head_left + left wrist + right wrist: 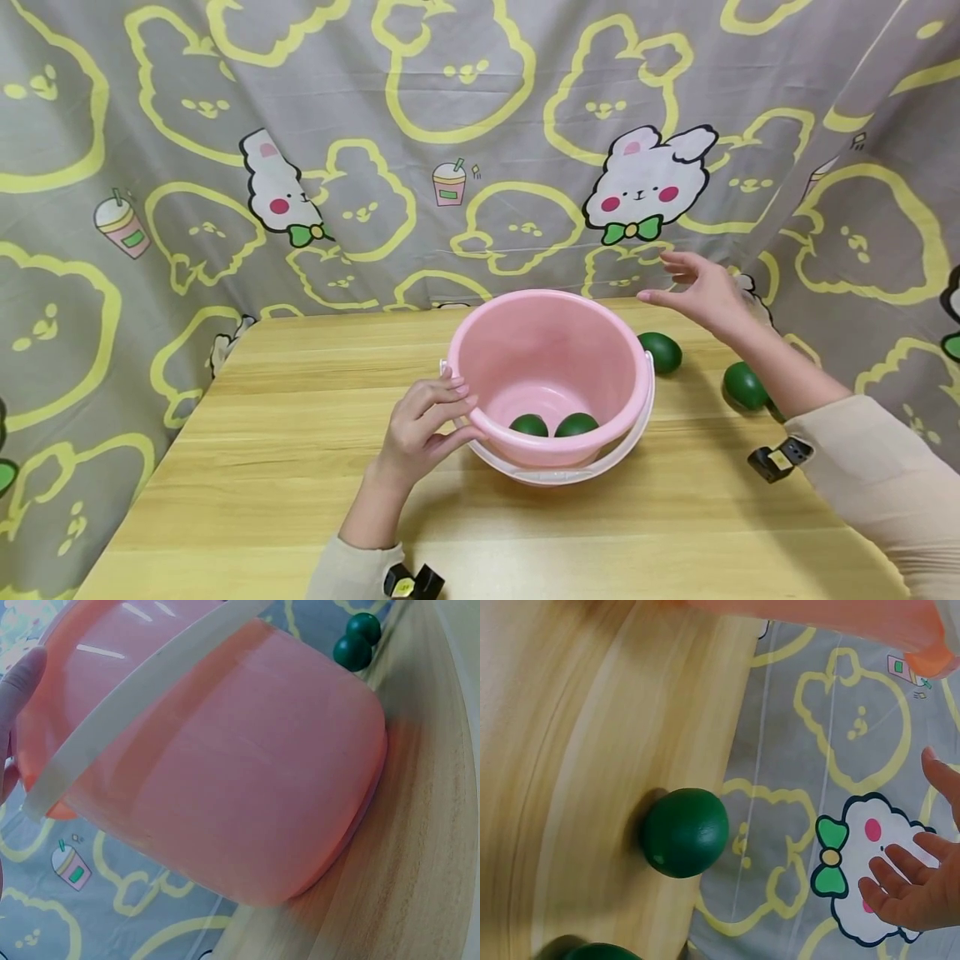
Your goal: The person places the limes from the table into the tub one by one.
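Observation:
A pink bucket (551,333) with a white handle (558,475) stands on the table. Its handle hangs down over the near side. At the rim's left, my left hand (423,425) holds the edge between fingers and thumb. Two smooth dark green, avocado-like ovals (576,425) lie at the bottom of the bucket. My right hand (705,292) is raised beyond the bucket's right side, fingers apart and holding nothing. Below it, a green oval (660,353) lies beside the bucket; in the right wrist view this green oval (684,832) is near the table's far edge.
Farther right on the table is another green oval (744,386), with part of one more showing behind the right forearm. The wooden table (285,433) reaches a grey patterned curtain (360,108) at the back and sides.

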Available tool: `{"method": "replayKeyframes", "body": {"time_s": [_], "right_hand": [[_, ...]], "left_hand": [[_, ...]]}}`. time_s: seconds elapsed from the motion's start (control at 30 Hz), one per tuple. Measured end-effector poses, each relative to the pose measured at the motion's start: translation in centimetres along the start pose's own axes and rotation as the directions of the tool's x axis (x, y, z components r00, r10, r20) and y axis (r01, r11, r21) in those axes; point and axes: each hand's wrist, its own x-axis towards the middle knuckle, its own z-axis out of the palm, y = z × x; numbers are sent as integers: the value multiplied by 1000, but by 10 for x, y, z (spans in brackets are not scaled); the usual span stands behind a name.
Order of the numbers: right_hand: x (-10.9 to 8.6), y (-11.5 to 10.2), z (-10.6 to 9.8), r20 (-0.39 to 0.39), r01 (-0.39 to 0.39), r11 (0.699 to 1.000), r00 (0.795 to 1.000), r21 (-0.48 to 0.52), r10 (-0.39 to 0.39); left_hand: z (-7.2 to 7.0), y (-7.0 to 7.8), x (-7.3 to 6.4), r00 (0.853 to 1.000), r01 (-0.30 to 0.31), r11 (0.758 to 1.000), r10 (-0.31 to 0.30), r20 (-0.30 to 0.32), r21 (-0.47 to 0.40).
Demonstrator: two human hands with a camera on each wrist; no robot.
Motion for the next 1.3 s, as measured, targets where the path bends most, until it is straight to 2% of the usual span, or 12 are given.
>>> {"method": "replayKeyframes", "body": {"time_s": [0.43, 0.93, 1.3], "right_hand": [[5, 16, 9, -8, -18, 999, 1000, 30, 18], [6, 33, 17, -23, -33, 999, 999, 10, 33], [4, 44, 25, 0, -38, 997, 999, -71, 38]], "left_hand": [[0, 0, 0, 1000, 11, 1000, -11, 9, 0], [-1, 0, -1, 1000, 5, 1000, -5, 13, -8], [-1, 0, 0, 1000, 1, 1000, -1, 1, -5]]}}
